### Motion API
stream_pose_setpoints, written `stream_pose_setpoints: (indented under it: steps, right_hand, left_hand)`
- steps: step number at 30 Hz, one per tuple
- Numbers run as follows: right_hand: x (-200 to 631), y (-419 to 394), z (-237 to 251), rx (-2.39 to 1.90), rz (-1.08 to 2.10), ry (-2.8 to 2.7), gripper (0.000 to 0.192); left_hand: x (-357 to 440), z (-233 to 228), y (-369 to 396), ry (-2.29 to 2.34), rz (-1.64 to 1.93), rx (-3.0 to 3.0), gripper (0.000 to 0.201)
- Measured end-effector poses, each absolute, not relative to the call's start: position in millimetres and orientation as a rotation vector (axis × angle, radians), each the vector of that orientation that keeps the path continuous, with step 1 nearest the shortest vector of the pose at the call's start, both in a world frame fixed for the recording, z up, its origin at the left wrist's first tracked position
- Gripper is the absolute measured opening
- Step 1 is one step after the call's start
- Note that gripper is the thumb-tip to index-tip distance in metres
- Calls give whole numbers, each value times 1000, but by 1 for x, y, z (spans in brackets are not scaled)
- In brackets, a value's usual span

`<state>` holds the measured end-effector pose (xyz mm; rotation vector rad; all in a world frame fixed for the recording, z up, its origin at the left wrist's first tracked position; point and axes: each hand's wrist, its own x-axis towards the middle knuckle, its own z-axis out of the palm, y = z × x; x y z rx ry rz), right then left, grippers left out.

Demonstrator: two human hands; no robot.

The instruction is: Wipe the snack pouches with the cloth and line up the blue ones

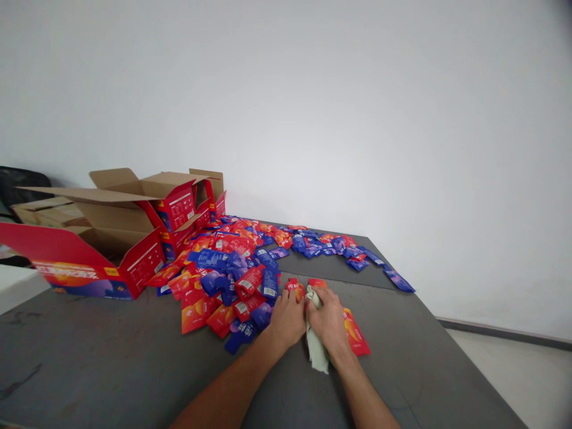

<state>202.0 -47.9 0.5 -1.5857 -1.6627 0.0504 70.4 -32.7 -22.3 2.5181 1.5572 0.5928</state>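
Note:
My left hand rests on the grey table, fingers curled on a red sachet at the edge of the pile. My right hand is closed around a pale green cloth, which hangs out below the palm, and presses over another red sachet lying flat on the table. Both hands touch side by side. A large heap of red and blue sachets spreads just beyond and left of my hands.
Open red cardboard boxes with brown flaps stand at the table's left. More sachets trail toward the far right edge by the white wall. A dark chair sits behind the boxes. The table's right edge drops to a pale floor.

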Motion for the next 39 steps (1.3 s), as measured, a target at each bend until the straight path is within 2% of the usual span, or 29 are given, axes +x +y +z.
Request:
stream_pose_setpoints:
  steps: [6, 12, 16, 20, 24, 30, 39]
  right_hand:
    - [202, -48, 0, -1614, 78, -1652, 33]
    - [203, -50, 3, -1576, 102, -1651, 32]
    - [200, -52, 7, -1488, 131, -1641, 32]
    - [187, -59, 7, -1306, 216, -1755, 34]
    - [175, -65, 6, -1171, 271, -1899, 38]
    - [183, -60, 7, -1318, 137, -1715, 36]
    - [189, -58, 6, -1379, 30, -1605, 36]
  left_hand:
    - [79, -25, -35, 1714, 595, 2465, 38]
    - [73, -14, -27, 1620, 629, 2303, 36]
    - [59, -15, -13, 1476, 905, 1956, 41]
    - [48, -15, -7, 1029, 1213, 1436, 42]
    - [44, -10, -13, 679, 1149, 1069, 57]
    - [40, 1, -20, 448, 1061, 1016, 71]
    - [38, 2, -17, 535, 1110, 1116, 63]
